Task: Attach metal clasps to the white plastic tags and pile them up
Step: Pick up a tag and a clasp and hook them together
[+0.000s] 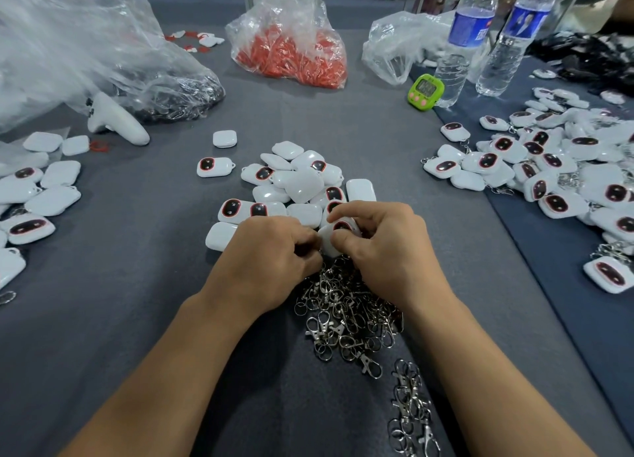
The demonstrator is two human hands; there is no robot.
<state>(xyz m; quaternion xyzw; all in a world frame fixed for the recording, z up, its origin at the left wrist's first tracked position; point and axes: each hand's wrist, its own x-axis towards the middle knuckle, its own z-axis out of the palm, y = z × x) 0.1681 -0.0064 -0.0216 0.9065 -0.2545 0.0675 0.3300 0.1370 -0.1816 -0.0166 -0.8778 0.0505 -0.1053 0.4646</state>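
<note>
My right hand (384,251) pinches a white plastic tag (334,235) with a dark red-rimmed oval on its face, thumb and fingers curled round it. My left hand (271,257) is curled tight against the tag's left edge; what its fingertips pinch is hidden. Both hands hover over a heap of metal clasps (346,316). Just beyond them lies a pile of loose white tags (298,185). A large spread of tags with clasps on them (555,168) covers the right side.
More white tags (37,196) lie at the left, near a white controller (113,120) and clear plastic bags (79,45). A bag of red pieces (291,52), two water bottles (459,45), and a green timer (425,89) stand at the back on the grey table (137,285).
</note>
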